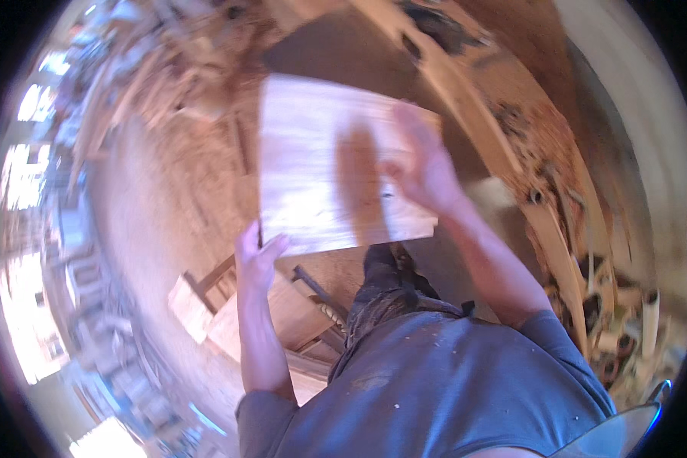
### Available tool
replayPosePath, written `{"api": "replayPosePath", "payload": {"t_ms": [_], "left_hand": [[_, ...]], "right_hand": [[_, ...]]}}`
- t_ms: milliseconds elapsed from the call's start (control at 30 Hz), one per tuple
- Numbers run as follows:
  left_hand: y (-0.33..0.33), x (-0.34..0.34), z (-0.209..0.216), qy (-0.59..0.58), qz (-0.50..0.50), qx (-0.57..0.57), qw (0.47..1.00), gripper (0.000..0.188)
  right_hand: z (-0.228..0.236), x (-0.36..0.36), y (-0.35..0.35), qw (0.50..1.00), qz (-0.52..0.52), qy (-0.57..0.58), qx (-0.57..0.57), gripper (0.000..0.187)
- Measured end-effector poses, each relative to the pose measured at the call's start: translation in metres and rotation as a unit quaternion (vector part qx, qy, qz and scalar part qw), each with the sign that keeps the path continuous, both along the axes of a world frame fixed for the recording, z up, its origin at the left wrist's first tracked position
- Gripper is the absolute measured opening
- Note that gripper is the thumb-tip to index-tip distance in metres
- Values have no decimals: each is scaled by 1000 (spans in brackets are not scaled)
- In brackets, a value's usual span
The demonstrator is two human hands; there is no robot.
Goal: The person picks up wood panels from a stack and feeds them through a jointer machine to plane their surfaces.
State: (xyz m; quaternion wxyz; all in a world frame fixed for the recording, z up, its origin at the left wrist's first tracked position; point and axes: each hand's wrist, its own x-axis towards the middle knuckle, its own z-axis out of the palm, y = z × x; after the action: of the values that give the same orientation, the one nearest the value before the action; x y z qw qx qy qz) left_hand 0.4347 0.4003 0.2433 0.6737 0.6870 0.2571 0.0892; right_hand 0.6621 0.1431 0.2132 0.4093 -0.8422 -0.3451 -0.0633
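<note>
Below, the left forearm (261, 328) partly hides wooden pieces (298, 314) — left hand (256, 254) pinches a board (305, 164), right hand (426, 164) — grip unclear.

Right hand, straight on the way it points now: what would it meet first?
Most likely the pale wooden board; the right hand angles across its face, though blur hides whether they touch.

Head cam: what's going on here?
A person holds up a flat, pale wooden board in front of them. The left hand grips its lower left corner, thumb on top. The right hand is at the board's right side, too blurred to tell whether it grips or just touches. Other wooden pieces lie lower down beside the left forearm, and wood shavings are scattered off to the right.
</note>
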Motion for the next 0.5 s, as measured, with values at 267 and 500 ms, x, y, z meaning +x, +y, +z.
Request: {"api": "replayPosePath", "payload": {"t_ms": [267, 500], "left_hand": [[44, 37, 97, -54, -103, 189, 975, 48], [17, 82, -20, -215, 46, -82, 972, 56]], "right_hand": [[86, 45, -6, 930, 34, 330, 159, 41], [27, -24, -40, 838, -85, 368, 393, 29]]}}
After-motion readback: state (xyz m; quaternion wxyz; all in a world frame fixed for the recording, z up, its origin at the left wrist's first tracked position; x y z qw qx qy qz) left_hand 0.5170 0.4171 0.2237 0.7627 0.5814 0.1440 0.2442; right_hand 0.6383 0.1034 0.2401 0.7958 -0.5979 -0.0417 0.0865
